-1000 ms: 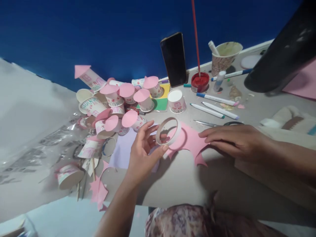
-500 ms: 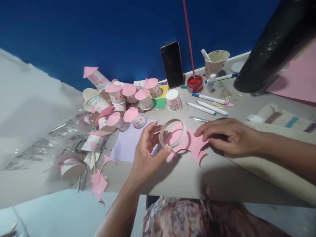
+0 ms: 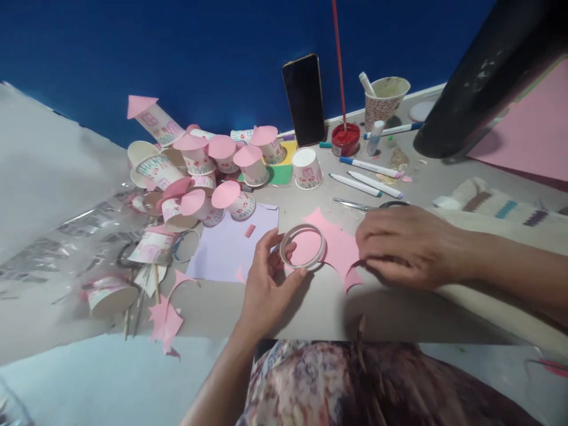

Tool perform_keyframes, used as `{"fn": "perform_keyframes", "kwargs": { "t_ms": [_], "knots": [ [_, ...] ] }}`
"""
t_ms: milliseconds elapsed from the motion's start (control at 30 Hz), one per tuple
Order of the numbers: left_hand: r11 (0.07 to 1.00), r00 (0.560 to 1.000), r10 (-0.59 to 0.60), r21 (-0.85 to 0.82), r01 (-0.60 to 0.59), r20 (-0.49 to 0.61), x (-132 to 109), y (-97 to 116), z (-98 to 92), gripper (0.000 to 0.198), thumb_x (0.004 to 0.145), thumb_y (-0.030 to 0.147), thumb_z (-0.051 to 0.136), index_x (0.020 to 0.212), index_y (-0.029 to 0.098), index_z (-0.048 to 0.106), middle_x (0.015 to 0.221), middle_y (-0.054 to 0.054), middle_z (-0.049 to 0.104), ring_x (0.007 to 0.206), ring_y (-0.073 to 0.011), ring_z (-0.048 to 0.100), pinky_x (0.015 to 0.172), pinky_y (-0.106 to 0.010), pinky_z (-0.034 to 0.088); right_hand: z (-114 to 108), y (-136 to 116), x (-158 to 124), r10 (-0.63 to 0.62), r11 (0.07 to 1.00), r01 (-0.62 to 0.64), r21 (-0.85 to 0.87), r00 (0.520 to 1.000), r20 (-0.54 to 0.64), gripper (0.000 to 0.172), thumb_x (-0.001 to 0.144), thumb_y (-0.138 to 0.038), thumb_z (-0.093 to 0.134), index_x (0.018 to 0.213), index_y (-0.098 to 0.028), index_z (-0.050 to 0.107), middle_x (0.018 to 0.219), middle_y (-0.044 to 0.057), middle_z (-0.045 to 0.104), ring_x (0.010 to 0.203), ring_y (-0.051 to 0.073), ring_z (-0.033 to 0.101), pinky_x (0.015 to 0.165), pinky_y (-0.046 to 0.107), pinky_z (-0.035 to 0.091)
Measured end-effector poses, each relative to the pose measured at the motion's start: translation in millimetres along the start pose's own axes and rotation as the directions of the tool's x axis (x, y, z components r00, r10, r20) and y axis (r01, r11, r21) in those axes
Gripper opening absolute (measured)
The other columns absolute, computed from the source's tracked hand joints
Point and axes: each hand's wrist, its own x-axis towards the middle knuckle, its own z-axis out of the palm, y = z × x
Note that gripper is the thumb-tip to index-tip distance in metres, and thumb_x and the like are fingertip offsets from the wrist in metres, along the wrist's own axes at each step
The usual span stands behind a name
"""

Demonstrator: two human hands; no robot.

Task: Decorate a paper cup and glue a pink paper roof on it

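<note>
At the left of the frame, crinkled clear plastic (image 3: 80,260) borders a crowd of paper cups (image 3: 199,163) with smooth pink tops (image 3: 222,146); a brushing sleeve could roll the tilted ones. Lower left, a jagged pink offcut (image 3: 167,320) reaches past the edge of the counter (image 3: 217,310) and may slip off. At centre, the left hand (image 3: 270,278) grips a stiff, pale ring (image 3: 322,247) between thumb and fingers, over thin, matte pink paper (image 3: 341,241) with a spiky, scooped edge; a rough pull could tear it. Above, a thin red stick (image 3: 338,65) stands in a pot of red paint (image 3: 346,142) and, if knocked, could tip it. Metal scissors (image 3: 350,204) lie behind the right hand (image 3: 408,245), which might graze them; its fingers curl at the paper's right edge, whether pinching I cannot tell.
</note>
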Motion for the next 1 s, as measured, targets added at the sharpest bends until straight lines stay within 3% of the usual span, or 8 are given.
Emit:
{"fn": "perform_keyframes", "kwargs": {
  "t_ms": [67, 167, 333, 433, 567, 667, 733, 1000],
  "knots": [
    [1.0, 1.0, 0.007, -0.02, -0.007, 0.006, -0.4, -1.3, -0.1, 0.072, 0.085, 0.033, 0.079, 0.145, 0.031, 0.039, 0.149, -0.014, 0.05, 0.133, -0.0312, 0.064, 0.111, -0.052, 0.05, 1.5, -5.9, -0.6, -0.053, 0.996, 0.043, 0.075, 0.99, 0.134, 0.022, 0.098, -0.024, 0.054, 0.079, -0.023, 0.066, 0.073, 0.003, 0.068, 0.071, 0.018, 0.061, 0.065, 0.033, 0.038],
    [0.999, 1.0, 0.001, -0.035, -0.001, -0.006, -1.1, -2.5, -0.2, 0.073, 0.084, 0.033, 0.079, 0.145, 0.03, 0.039, 0.149, -0.014, 0.051, 0.132, -0.0307, 0.064, 0.111, -0.052, 0.05, 5.3, -9.4, -1.0, -0.061, 0.996, 0.039, 0.085, 0.957, 0.284, 0.026, 0.099, -0.028, 0.055, 0.077, -0.023, 0.066, 0.068, 0.002, 0.068, 0.063, 0.017, 0.059, 0.06, 0.033, 0.032],
    [0.999, 1.0, -0.013, -0.047, 0.012, -0.015, -1.8, -2.8, 0.5, 0.073, 0.084, 0.031, 0.08, 0.145, 0.03, 0.04, 0.149, -0.014, 0.052, 0.132, -0.0307, 0.065, 0.111, -0.052, 0.05, 4.9, -6.8, -1.7, 0.016, 1.0, -0.019, 0.006, 0.944, 0.329, 0.022, 0.101, -0.034, 0.056, 0.093, -0.023, 0.073, 0.078, 0.003, 0.075, 0.068, 0.018, 0.064, 0.06, 0.034, 0.03],
    [0.999, 0.999, -0.023, -0.045, 0.021, -0.033, -1.5, -2.0, 1.2, 0.073, 0.083, 0.032, 0.08, 0.145, 0.031, 0.041, 0.151, -0.015, 0.052, 0.131, -0.0312, 0.066, 0.109, -0.052, 0.052, 3.0, -7.1, -2.4, 0.04, 0.999, -0.047, 0.01, 0.921, 0.387, 0.028, 0.098, -0.033, 0.059, 0.075, -0.022, 0.07, 0.069, 0.002, 0.072, 0.063, 0.018, 0.061, 0.059, 0.033, 0.028],
    [1.0, 1.0, 0.01, -0.016, -0.01, -0.029, -0.9, -1.3, 2.1, 0.074, 0.082, 0.029, 0.08, 0.145, 0.031, 0.042, 0.152, -0.014, 0.052, 0.129, -0.0304, 0.066, 0.109, -0.051, 0.053, 3.8, -6.7, -0.4, 0.018, 0.998, -0.035, 0.053, 0.953, 0.302, 0.038, 0.101, -0.033, 0.058, 0.065, -0.021, 0.064, 0.063, 0.001, 0.067, 0.06, 0.016, 0.058, 0.059, 0.032, 0.029],
    [0.996, 0.996, 0.076, 0.057, -0.074, -0.038, 0.0, -1.6, 3.3, 0.077, 0.083, 0.029, 0.08, 0.149, 0.03, 0.041, 0.153, -0.016, 0.051, 0.131, -0.0307, 0.065, 0.11, -0.052, 0.051, 8.0, -4.0, 2.2, 0.013, 1.0, -0.013, -0.006, 0.996, 0.093, 0.032, 0.106, -0.031, 0.051, 0.084, -0.021, 0.071, 0.073, 0.002, 0.069, 0.066, 0.016, 0.059, 0.062, 0.031, 0.034],
    [0.98, 0.99, 0.132, 0.156, -0.123, -0.046, 0.9, -1.4, 4.9, 0.078, 0.083, 0.031, 0.08, 0.15, 0.029, 0.041, 0.154, -0.016, 0.051, 0.135, -0.032, 0.061, 0.114, -0.054, 0.048, 11.9, -1.2, 2.4, -0.002, 0.996, 0.006, -0.093, 0.999, 0.039, 0.027, 0.107, -0.03, 0.049, 0.1, -0.021, 0.073, 0.08, 0.004, 0.07, 0.069, 0.017, 0.059, 0.063, 0.031, 0.034],
    [0.845, 0.965, 0.262, 0.476, -0.242, 0.025, 4.1, -3.5, 10.9, 0.077, 0.085, 0.029, 0.079, 0.153, 0.024, 0.043, 0.153, -0.016, 0.056, 0.141, -0.033, 0.054, 0.114, -0.052, 0.048, 19.6, 7.8, -5.6, -0.002, 0.987, 0.04, -0.154, 0.97, 0.242, 0.018, 0.102, -0.026, 0.056, 0.111, -0.022, 0.071, 0.077, 0.003, 0.066, 0.068, 0.018, 0.058, 0.059, 0.033, 0.026]
  ]
}}
